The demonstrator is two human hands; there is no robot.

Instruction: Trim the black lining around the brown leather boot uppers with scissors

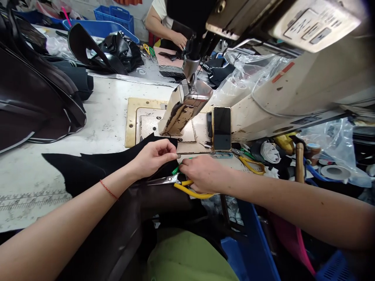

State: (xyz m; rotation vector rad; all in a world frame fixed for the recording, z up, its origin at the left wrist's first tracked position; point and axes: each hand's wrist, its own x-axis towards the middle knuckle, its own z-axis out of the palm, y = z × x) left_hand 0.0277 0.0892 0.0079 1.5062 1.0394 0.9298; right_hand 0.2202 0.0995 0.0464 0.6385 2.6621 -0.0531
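The left hand pinched the edge of the black fabric, which lay spread on the counter beneath it. Just beside it, the right hand gripped the yellow-handled scissors, blades pointing under the left hand's fingers.

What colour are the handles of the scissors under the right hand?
Yellow; the scissors show best in the head view.
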